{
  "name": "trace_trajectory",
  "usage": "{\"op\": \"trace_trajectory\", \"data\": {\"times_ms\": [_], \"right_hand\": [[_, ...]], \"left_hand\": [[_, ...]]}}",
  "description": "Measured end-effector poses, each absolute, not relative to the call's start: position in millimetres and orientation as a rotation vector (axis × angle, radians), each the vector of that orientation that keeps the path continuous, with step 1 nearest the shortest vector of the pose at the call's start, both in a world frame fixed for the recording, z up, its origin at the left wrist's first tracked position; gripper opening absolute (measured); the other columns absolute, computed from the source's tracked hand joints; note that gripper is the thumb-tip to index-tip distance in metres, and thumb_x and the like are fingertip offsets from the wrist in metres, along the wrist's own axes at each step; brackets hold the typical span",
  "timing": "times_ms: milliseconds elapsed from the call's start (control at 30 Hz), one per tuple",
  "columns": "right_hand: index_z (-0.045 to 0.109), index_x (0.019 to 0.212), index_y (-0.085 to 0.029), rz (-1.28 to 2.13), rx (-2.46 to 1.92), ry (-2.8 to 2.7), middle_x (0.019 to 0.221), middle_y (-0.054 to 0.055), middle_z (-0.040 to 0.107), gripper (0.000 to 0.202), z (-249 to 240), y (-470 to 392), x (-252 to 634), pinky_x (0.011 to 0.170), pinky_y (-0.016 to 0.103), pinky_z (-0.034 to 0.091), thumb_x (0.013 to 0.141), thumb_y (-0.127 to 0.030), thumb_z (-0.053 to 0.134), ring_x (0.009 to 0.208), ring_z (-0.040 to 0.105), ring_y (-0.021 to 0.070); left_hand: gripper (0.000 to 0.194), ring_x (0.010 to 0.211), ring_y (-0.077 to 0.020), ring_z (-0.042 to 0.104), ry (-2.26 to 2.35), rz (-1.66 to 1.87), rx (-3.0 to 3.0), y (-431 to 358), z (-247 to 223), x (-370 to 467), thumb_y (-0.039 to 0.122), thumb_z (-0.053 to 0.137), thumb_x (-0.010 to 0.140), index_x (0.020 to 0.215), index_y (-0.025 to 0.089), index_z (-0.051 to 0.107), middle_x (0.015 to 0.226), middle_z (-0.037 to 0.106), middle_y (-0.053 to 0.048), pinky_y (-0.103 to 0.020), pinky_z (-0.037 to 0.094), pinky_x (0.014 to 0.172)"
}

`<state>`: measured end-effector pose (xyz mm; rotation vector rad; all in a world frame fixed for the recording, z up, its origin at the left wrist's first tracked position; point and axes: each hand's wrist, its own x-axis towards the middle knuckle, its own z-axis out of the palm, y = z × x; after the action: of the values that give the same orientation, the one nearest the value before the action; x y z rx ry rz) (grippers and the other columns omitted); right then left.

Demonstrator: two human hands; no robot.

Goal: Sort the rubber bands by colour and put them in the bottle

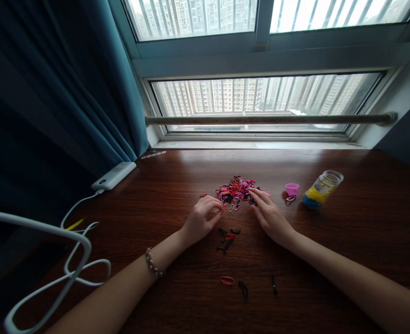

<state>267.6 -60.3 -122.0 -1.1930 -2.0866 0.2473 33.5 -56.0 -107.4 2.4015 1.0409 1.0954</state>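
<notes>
A heap of small pink, red and black bands (237, 189) lies on the dark wooden table (177, 178). My left hand (203, 218) is at the heap's near left edge, its fingers closed in a pinch around a red band. Against the heap's right side rests my right hand (270, 217), fingers apart and touching the bands, with nothing visible held. Nearer to me, between the hands, is a small group of black and red bands (227, 237). Closer still lie a single red band (227, 280), a black band (243, 291) and another dark one (274, 285).
Right of the heap are a small pink cup (292, 189) and a tilted open glass jar (321, 189) with yellow and blue on it. A white power bank (114, 176) with a looping white cable (86, 246) is at the left, by the blue curtain (86, 79).
</notes>
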Motion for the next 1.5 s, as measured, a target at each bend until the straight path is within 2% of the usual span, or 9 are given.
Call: {"op": "trace_trajectory", "data": {"times_ms": [200, 400, 600, 733, 900, 1033, 1200, 1333, 1500], "right_hand": [[0.061, 0.106, -0.019, 0.542, -1.100, -1.715, 0.112, 0.009, 0.058, 0.028, -119.7, -53.1, 275.6, 0.095, 0.039, 0.040, 0.087, -0.027, 0.042, 0.107, 0.052, 0.0204], [0.063, 0.091, -0.017, 0.679, -1.088, -1.543, 0.094, 0.008, 0.064, 0.022, -122.3, -55.2, 274.7, 0.080, 0.036, 0.050, 0.079, -0.034, 0.054, 0.087, 0.060, 0.0195], [0.058, 0.092, -0.018, 0.616, -1.086, -1.586, 0.084, 0.006, 0.063, 0.019, -118.9, -59.6, 271.4, 0.068, 0.031, 0.051, 0.078, -0.030, 0.056, 0.074, 0.060, 0.0163], [0.060, 0.090, -0.020, 0.412, -0.944, -1.864, 0.084, 0.006, 0.059, 0.014, -113.8, -72.9, 265.9, 0.066, 0.027, 0.049, 0.083, -0.025, 0.050, 0.073, 0.058, 0.0144], [0.056, 0.109, -0.021, 0.358, -0.539, -2.434, 0.090, 0.006, 0.062, 0.025, -102.6, -91.4, 257.6, 0.074, 0.025, 0.048, 0.086, -0.025, 0.046, 0.082, 0.058, 0.0135], [0.049, 0.120, -0.020, 0.204, -0.789, -2.377, 0.113, 0.010, 0.057, 0.034, -103.9, -85.9, 257.6, 0.093, 0.039, 0.042, 0.087, -0.026, 0.044, 0.110, 0.048, 0.0202], [0.053, 0.119, -0.019, 0.053, -1.218, -2.330, 0.126, 0.009, 0.050, 0.036, -121.5, -71.0, 261.3, 0.102, 0.050, 0.029, 0.087, -0.032, 0.041, 0.126, 0.030, 0.0271], [0.051, 0.122, -0.019, 0.034, -1.354, -2.370, 0.131, 0.009, 0.045, 0.042, -126.8, -69.2, 261.4, 0.104, 0.052, 0.023, 0.086, -0.039, 0.041, 0.127, 0.026, 0.0291], [0.048, 0.125, -0.020, 0.036, -1.411, -2.373, 0.131, 0.008, 0.045, 0.046, -123.7, -70.3, 260.4, 0.103, 0.053, 0.022, 0.085, -0.043, 0.041, 0.125, 0.029, 0.0294]], "left_hand": [[0.012, 0.081, -0.0146, 0.057, 0.938, 0.974, 2.281, -60.3, -104.7, 34.2, 0.019, 0.051, 0.080, 0.089, 0.017, 0.059, 0.085, 0.062, -0.006, -0.028, 0.046, 0.076], [0.017, 0.071, -0.0140, 0.058, 0.700, 0.698, 2.145, -69.7, -94.9, 41.3, 0.029, 0.055, 0.080, 0.085, 0.016, 0.066, 0.078, 0.065, -0.007, -0.025, 0.047, 0.066], [0.011, 0.081, -0.0165, 0.056, 0.505, 0.555, 2.288, -82.9, -82.5, 49.4, 0.029, 0.061, 0.076, 0.073, 0.022, 0.070, 0.080, 0.065, -0.006, -0.030, 0.044, 0.079], [0.020, 0.077, -0.0152, 0.054, 0.751, 0.735, 2.401, -74.8, -87.5, 43.3, 0.025, 0.051, 0.082, 0.072, 0.019, 0.066, 0.077, 0.062, -0.005, -0.030, 0.043, 0.076], [0.014, 0.083, -0.0186, 0.051, 1.508, 1.108, 2.475, -46.2, -104.6, 23.0, 0.026, 0.051, 0.080, 0.073, 0.019, 0.061, 0.080, 0.059, -0.005, -0.034, 0.041, 0.079], [0.014, 0.093, -0.0227, 0.050, 1.805, 1.090, 2.499, -26.9, -115.9, 4.7, 0.020, 0.053, 0.077, 0.090, 0.019, 0.059, 0.095, 0.060, -0.007, -0.037, 0.040, 0.081], [0.010, 0.084, -0.0219, 0.052, 1.841, 0.921, 2.502, -20.6, -123.8, -3.6, 0.022, 0.052, 0.078, 0.076, 0.021, 0.061, 0.082, 0.062, -0.005, -0.034, 0.040, 0.073], [0.009, 0.084, -0.0218, 0.052, 1.836, 0.972, 2.462, -24.8, -119.3, 1.7, 0.021, 0.051, 0.079, 0.075, 0.019, 0.059, 0.080, 0.062, -0.005, -0.035, 0.039, 0.073], [0.012, 0.076, -0.0150, 0.056, 1.213, 1.049, 2.341, -45.1, -106.0, 21.1, 0.021, 0.048, 0.082, 0.080, 0.017, 0.059, 0.079, 0.061, -0.005, -0.027, 0.044, 0.070]]}}
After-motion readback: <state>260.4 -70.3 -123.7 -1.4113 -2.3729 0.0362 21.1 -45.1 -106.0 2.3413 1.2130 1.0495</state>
